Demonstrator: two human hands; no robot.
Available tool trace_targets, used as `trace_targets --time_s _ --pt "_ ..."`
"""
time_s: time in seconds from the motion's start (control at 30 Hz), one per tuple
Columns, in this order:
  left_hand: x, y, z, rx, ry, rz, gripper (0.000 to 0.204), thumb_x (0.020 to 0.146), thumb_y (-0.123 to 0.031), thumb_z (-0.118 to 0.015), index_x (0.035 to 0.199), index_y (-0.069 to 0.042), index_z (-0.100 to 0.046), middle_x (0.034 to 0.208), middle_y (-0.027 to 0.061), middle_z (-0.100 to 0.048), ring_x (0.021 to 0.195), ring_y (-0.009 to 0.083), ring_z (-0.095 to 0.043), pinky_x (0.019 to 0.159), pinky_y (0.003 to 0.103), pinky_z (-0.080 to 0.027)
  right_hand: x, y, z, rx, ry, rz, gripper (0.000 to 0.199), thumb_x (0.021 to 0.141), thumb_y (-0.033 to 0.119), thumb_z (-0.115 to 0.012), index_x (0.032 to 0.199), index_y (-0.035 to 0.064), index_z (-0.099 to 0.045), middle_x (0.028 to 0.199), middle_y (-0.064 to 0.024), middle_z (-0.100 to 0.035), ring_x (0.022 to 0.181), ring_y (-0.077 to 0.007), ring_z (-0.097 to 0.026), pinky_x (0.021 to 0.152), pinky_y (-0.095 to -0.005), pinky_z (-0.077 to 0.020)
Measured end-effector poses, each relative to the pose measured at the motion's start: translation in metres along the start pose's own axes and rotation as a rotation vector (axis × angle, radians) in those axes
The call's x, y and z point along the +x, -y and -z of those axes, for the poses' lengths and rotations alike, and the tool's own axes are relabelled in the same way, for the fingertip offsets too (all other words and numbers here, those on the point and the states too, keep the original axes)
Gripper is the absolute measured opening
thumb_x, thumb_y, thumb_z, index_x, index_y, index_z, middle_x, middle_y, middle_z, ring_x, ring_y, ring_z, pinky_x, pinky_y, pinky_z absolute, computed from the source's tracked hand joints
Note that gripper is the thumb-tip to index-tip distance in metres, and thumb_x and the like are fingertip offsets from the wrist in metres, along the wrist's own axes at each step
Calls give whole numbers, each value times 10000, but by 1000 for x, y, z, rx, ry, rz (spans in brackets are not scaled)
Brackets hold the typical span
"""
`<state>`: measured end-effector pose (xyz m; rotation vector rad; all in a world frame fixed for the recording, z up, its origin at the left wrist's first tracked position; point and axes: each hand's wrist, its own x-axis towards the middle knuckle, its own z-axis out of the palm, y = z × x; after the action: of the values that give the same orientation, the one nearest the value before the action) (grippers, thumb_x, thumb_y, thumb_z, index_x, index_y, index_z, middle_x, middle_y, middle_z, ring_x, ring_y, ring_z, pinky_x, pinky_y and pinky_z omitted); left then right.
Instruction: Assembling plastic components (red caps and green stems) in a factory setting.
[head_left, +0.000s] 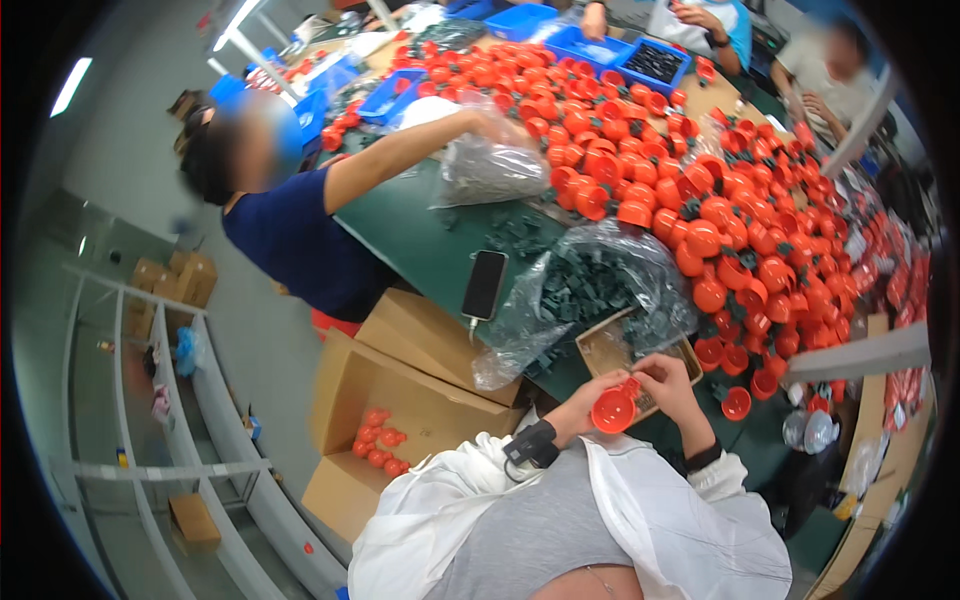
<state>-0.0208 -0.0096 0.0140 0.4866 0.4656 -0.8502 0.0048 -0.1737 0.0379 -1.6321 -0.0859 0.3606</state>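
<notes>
One orange cap (613, 410) pinched betw. both hands, left hand (585, 398) & right hand (668, 385) closed on rim, low over green tabletop (420, 235) edge. Just beyond: small cardboard tray (612, 350), clear bag of dark green parts (590, 285), phone (485, 284). Farther: heap of orange caps (700, 180). Open carton (385, 430) at left.

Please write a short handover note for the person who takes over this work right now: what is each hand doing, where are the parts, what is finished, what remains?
Left hand: holds the orange cap from its left side.
Right hand: fingers at the cap's upper rim.
Parts: dark green inserts in the clear bag just ahead; a small cardboard tray under the hands; a big heap of orange caps across the green table.
Done: a few orange caps lie in the open carton at the left.
Left: the heap on the table is far larger than the carton's contents.
</notes>
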Motion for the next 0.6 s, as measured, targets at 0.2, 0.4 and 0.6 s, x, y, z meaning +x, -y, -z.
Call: trace_targets --time_s 0.2,0.4,0.6 --pt "-1 -9 1 -86 63 19 181 886 -237 -464 942 -71 -508 859 106 -594 719 306 -613 614 364 -524 4 -5 2 273 106 -114 100 781 -12 -574 880 -24 -584 790 -28 -599 748 -90 -581 674 -216 -466" --pt "3 -10 5 534 -161 -181 159 873 -188 -496 897 -42 -556 808 41 -599 729 143 -594 648 265 -485 11 -8 8 137 246 -262 170 859 146 -525 793 -3 -573 670 12 -548 600 -56 -506 547 -204 -415" --pt "9 -2 7 836 -55 -330 175 857 -156 -524 834 1 -597 761 7 -596 700 62 -533 632 203 -420 3 -4 14 -46 294 -301 274 858 204 -528 687 -8 -560 566 17 -503 523 -55 -464 473 -214 -375"
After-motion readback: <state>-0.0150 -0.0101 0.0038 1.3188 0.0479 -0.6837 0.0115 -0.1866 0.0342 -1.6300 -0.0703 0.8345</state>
